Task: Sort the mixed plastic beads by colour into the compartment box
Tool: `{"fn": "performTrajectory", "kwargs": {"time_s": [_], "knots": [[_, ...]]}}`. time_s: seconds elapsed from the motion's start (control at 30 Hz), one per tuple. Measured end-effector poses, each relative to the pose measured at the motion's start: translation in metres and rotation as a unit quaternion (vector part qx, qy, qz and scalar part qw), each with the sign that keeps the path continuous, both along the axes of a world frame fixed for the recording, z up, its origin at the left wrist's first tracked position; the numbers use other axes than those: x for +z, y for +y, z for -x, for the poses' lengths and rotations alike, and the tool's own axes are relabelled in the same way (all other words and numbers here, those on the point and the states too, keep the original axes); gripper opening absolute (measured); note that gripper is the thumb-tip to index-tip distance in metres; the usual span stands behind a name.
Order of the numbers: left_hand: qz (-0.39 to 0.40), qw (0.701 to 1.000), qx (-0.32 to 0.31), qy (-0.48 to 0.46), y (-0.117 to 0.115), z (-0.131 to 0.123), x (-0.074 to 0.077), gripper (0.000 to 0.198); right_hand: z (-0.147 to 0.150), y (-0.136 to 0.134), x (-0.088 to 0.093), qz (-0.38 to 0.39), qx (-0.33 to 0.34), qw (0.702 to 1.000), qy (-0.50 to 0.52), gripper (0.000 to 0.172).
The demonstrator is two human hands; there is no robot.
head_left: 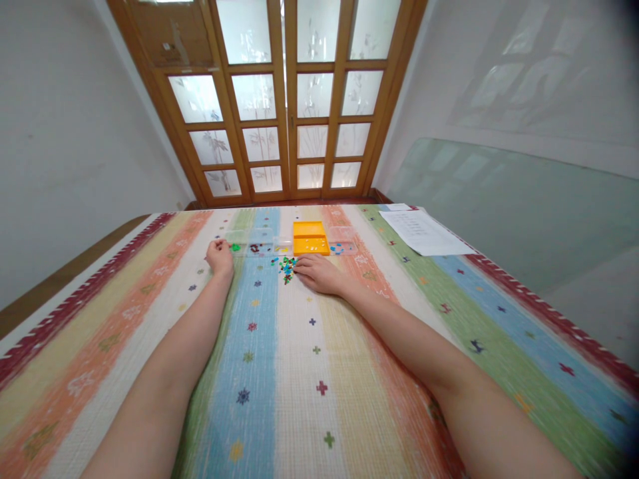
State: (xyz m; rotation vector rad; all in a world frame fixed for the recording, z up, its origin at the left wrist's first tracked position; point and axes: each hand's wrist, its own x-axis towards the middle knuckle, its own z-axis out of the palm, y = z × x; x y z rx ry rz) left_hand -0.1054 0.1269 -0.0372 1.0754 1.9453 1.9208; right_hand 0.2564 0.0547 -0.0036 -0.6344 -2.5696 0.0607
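My left hand [219,257] is at the left end of a row of clear boxes, its fingers curled into a pinch beside the green pieces [235,247]. Whatever it may hold is too small to make out. My right hand [319,273] lies low on the cloth, fingers stretched toward a loose pile of small coloured pieces [287,267] and touching its right edge. Blue, green and dark bits are mixed in that pile. Just behind it stands an open yellow box [310,228] with a few pale pieces inside.
Dark brown pieces [256,248], yellow pieces [283,249] and blue pieces [338,248] sit in the clear containers. Printed paper sheets [424,231] lie at the back right of the striped tablecloth [299,372]. Beyond the table are wood-framed glass doors [289,133].
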Motion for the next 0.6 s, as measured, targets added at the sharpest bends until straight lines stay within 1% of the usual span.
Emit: {"fn": "performTrajectory", "kwargs": {"time_s": [0.1,0.17,0.3,0.37,0.4,0.47,0.53,0.6], "knots": [[0.001,1.0,-0.004,0.02,-0.001,-0.001,0.001,0.014,-0.002,-0.002,0.003,0.003,0.001,1.0,0.0,0.03],[0.002,0.998,-0.022,0.053,-0.005,-0.006,0.004,0.015,-0.002,-0.001,0.003,0.003,0.002,1.0,0.0,0.03],[0.007,0.985,-0.076,0.153,-0.019,-0.024,0.015,0.02,-0.001,0.002,-0.001,0.002,0.003,1.0,0.003,0.031],[0.013,0.971,-0.125,0.203,-0.027,-0.037,0.021,0.022,0.0,0.004,-0.004,0.002,0.002,1.0,0.004,0.031],[0.02,0.961,-0.154,0.227,-0.031,-0.043,0.024,0.023,0.001,0.004,-0.005,0.002,0.002,1.0,0.003,0.03],[0.042,0.931,-0.218,0.291,-0.038,-0.055,0.028,0.023,0.001,0.005,-0.006,0.002,0.0,1.0,0.003,0.03],[0.067,0.89,-0.272,0.36,-0.044,-0.065,0.031,0.024,0.001,0.004,-0.005,0.002,-0.007,1.0,0.009,0.029],[0.086,0.85,-0.311,0.417,-0.048,-0.071,0.033,0.024,-0.001,0.005,-0.004,-0.001,-0.024,0.999,0.027,0.03]]}}
